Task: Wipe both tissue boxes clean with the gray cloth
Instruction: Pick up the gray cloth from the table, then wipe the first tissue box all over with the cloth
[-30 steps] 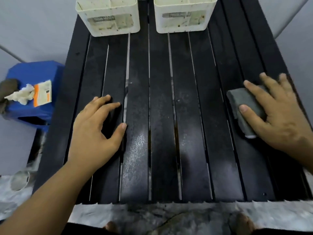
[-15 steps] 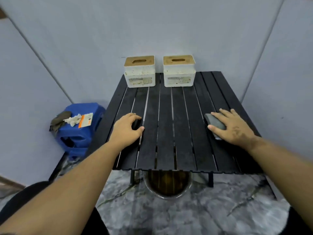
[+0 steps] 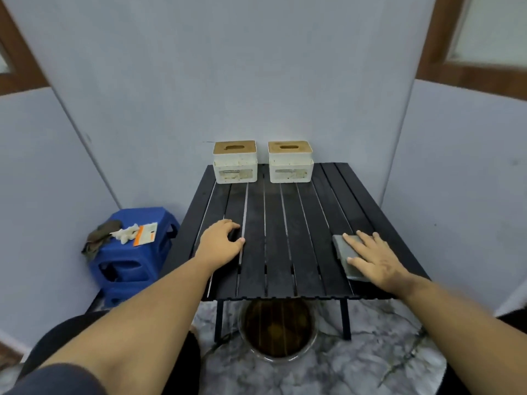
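Head view showed both tissue boxes (image 3: 235, 166) (image 3: 291, 166) unwiped, speckled, at the tabletop's (image 3: 285, 238) far edge; right hand (image 3: 373, 259) lay flat on the gray cloth (image 3: 343, 252), left hand (image 3: 221, 240) rested open, empty.

Pale grey walls (image 3: 256, 67), marbled floor (image 3: 356, 360), black slatted table (image 3: 285, 223), blue stool (image 3: 128, 260), brown-framed windows (image 3: 479, 38).

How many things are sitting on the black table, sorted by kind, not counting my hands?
Tissue boxes: 2, the left tissue box and the right tissue box
Gray cloth: 1, under the right hand
Total: 3 on the table
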Demonstrator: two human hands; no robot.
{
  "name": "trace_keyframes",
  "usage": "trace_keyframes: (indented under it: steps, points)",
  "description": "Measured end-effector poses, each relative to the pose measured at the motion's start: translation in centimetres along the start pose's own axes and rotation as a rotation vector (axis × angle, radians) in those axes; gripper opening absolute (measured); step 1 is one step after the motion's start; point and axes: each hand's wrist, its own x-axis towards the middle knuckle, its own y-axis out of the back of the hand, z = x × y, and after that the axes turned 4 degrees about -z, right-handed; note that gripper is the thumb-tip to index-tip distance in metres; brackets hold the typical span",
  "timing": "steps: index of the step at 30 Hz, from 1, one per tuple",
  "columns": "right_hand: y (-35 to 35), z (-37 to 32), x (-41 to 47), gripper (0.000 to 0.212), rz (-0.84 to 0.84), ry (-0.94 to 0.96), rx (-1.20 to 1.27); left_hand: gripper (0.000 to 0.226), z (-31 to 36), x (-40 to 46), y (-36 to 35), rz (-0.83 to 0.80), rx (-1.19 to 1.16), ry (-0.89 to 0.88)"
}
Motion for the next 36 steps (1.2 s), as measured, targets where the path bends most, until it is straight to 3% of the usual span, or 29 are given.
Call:
trace_keyframes:
  steps: [6,11,18,23,27,33,36]
  points:
    - [1.6,0.0,1.7,0.067,-0.193,0.02,-0.119,0.047,-0.5,0.6,-0.2,0.027,0.03,-0.044]
    - [1.2,1.5,3.3,0.061,-0.091,0.146,-0.202,0.045,-0.5,1.1,-0.7,0.049,0.063,-0.045]
    - [1.8,1.6,8.7,0.059,-0.037,0.126,-0.115,0.051,-0.8,1.2,-1.1,0.023,0.065,-0.005]
    - [1.7,0.8,11.4,0.053,0.089,0.091,-0.008,0.049,-0.2,1.4,-0.4,0.009,0.067,0.026]
    - [2.3,0.2,13.4,0.034,0.218,0.134,0.156,0.042,1.0,3.5,1.1,0.003,0.022,0.022]
    - [6.4,-1.4,19.6,0.023,0.446,0.259,0.611,0.044,4.8,12.8,2.1,0.001,-0.177,-0.029]
    - [8.8,-2.9,24.2,0.016,0.537,0.236,0.683,0.051,6.9,18.3,1.6,0.001,-0.212,-0.032]
